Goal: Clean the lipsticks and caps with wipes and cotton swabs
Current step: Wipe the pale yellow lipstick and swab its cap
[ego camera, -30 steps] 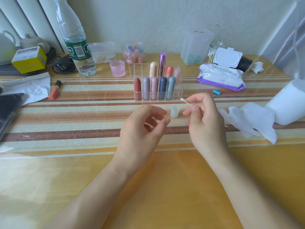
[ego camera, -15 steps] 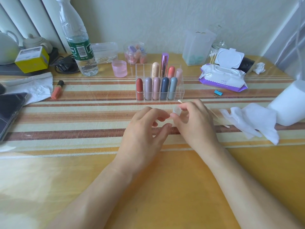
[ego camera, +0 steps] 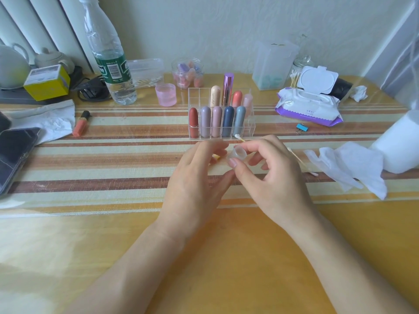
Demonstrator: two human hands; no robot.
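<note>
Standing upright, nine lipsticks (ego camera: 217, 124) occupy the clear organizer (ego camera: 250, 130).

From here I see a mat (ego camera: 113, 155) striped cream, orange and brown on the yellow bench (ego camera: 204, 257). The front lipsticks (ego camera: 217, 121) run red, mauve-grey, pink, navy and slate blue. The wipes pack (ego camera: 308, 109) is white with purple edging; the cup (ego camera: 165, 94) is pink.

I count 9 lipsticks (ego camera: 217, 121) in the organizer (ego camera: 251, 123): 5 front, 4 back. 1 orange lip tube (ego camera: 81, 123) loose on the tabletop (ego camera: 113, 155). 1 clear cap (ego camera: 238, 154), 2 loose cotton swabs (ego camera: 301, 163), 1 wipe pack (ego camera: 308, 107), 1 bottle (ego camera: 113, 71), 1 binder clip (ego camera: 301, 127).
</note>
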